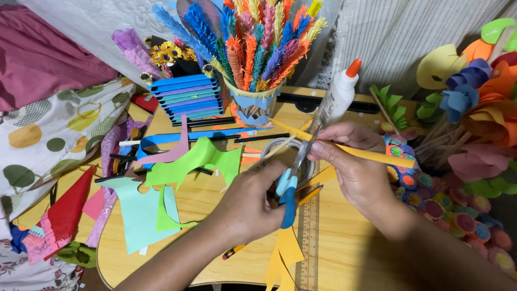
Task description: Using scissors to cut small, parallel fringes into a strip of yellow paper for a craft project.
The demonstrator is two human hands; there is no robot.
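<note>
Head view. The left hand [249,207] is coming in from the lower left, forearm angled up toward the middle of the wooden table [344,253]. Its fingers are clenching the blue handles of a pair of scissors [291,186], knuckles facing the camera; the blades are pointing up and away, meeting the paper near the right thumb. How far the blades are parted cannot be told.

The right hand [358,164] is entering from the lower right, wrist bent inward. Thumb and fingers are pinching a long yellow paper strip [371,155], which is lying slantwise above the table, from upper left down to the right, and crossing the scissor blades.

Under the hands a wooden ruler [309,242] is lying along the table, with yellow paper offcuts [285,253] just beside it. A white glue bottle [339,94] with an orange cap is standing behind the right hand. A cup of coloured paper fronds [258,54] is standing farther back, and green paper scraps [199,161] are lying to the left.
</note>
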